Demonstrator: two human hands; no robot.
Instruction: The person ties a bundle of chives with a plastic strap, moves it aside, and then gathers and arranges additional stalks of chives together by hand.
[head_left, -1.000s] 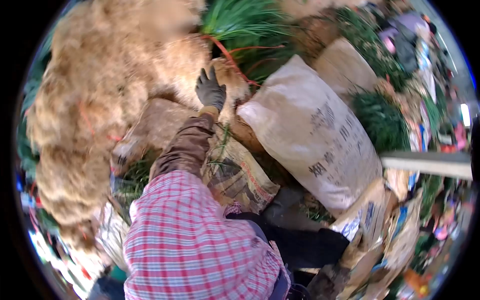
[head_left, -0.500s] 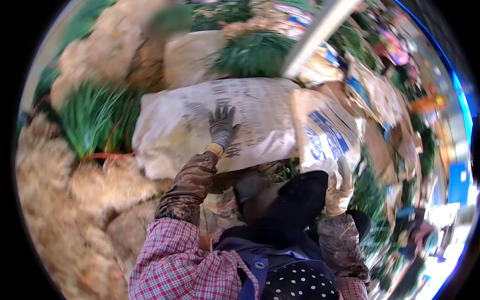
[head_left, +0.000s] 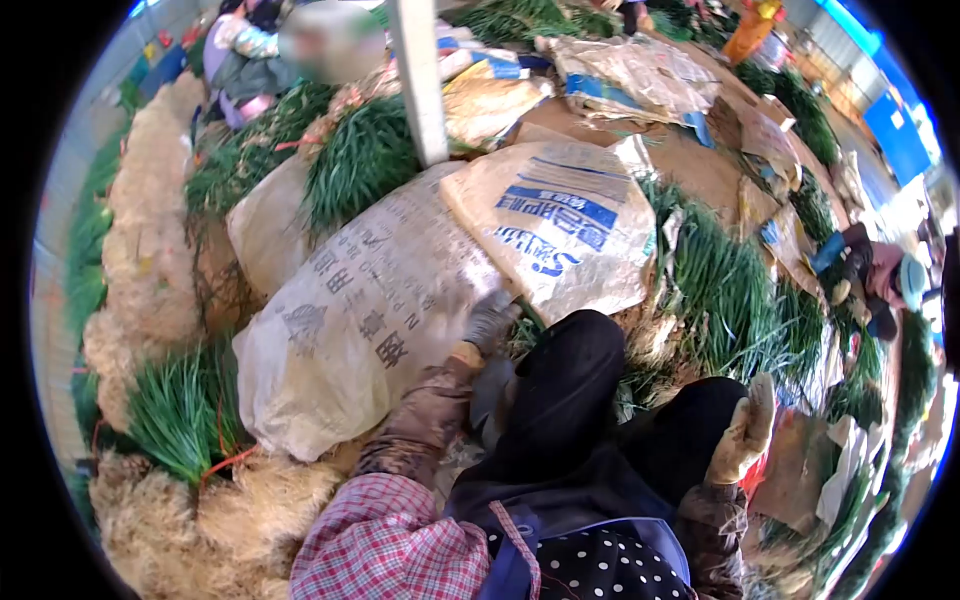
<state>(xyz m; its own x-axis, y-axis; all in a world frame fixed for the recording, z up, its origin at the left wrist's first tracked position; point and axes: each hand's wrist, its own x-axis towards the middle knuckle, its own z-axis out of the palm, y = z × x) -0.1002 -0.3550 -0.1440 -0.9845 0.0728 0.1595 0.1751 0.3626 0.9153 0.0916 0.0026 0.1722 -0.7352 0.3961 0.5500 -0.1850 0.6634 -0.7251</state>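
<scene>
My left hand, in a grey glove, is at the near edge of a whitish printed sack. Its partly blurred fingers look stretched out, close to a green stalk; no held thing shows. Overlapping that sack on the right is another sack with blue print. My right hand, in a pale glove, is raised beside my right knee, fingers extended and nothing in it.
Bundles of long green leaves lie at the left and right. A heap of straw-coloured roots lines the left side. A pale post stands behind the sacks. Other people are at the far left and at right.
My left hand has slid from the middle of the whitish sack to its near edge. The view has turned right. My right hand stays raised and unfilled.
</scene>
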